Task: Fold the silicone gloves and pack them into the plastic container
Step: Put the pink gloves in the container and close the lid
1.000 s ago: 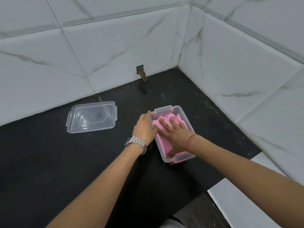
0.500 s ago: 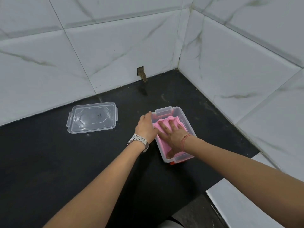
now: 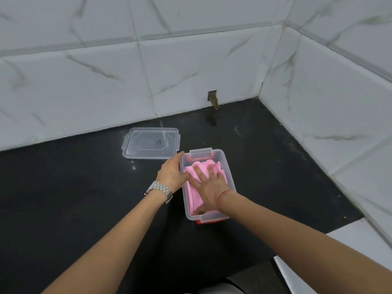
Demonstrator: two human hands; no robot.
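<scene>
Even, soft light; sharp centre, wide-angle bending at edges, faint counter (image 3: 63,198) glare.

You have one clear plastic container (image 3: 228,172) on the counter (image 3: 84,198) and one loose lid (image 3: 151,143) just beyond your left fingers (image 3: 177,158). Under your right fingers (image 3: 206,174) sits one pink mass of silicone gloves (image 3: 192,192); how many gloves it folds together cannot be told. Two hands show, one wristwatch (image 3: 159,188), one red thread band (image 3: 222,196).

A home kitchen corner, it seems — a black stone counter (image 3: 63,198) meets walls of white marble-look tiles (image 3: 84,81), with a clear food-box lid (image 3: 150,143) lying on it.
</scene>
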